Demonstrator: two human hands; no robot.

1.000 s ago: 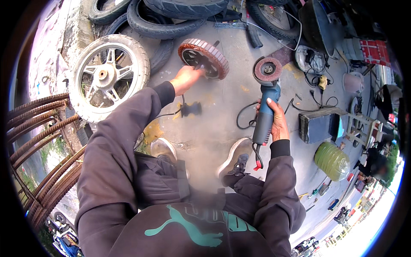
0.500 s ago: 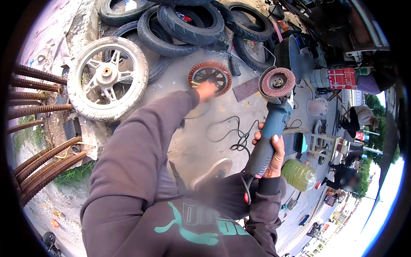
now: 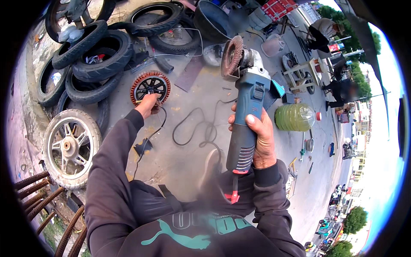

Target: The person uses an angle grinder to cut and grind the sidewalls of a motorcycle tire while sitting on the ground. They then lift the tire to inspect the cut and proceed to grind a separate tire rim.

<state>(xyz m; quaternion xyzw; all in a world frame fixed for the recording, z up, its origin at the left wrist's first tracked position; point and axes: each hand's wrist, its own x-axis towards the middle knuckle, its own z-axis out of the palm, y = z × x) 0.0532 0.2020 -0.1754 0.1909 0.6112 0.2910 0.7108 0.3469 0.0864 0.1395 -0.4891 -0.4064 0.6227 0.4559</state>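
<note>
My right hand (image 3: pixel 262 133) is wrapped round the body of a blue and black angle grinder (image 3: pixel 245 112), held upright in front of me. A reddish-brown flap disc (image 3: pixel 232 56) sits at its top end, turned to the left. Stretched out to the left, my left hand (image 3: pixel 148 105) is closed at the centre of a hub motor stator (image 3: pixel 161 82), a black spoked core ringed with copper windings. The fingertips are partly hidden against its shaft and wires. From the stator a black cable (image 3: pixel 159 128) runs down towards my leg.
Several loose tyres (image 3: pixel 102 55) are piled at the far left, above a spoked wheel (image 3: pixel 71 143). Rusty rebar (image 3: pixel 36 188) juts out at lower left. The grinder's cord (image 3: pixel 188 124) loops over the ground. To the right lies a bottle of yellow-green liquid (image 3: pixel 295 118); people sit beyond.
My view has swung to the right, shifting the tyres and wheel leftwards. The grinder is raised and its disc has turned edge-on. My left hand remains at the stator.
</note>
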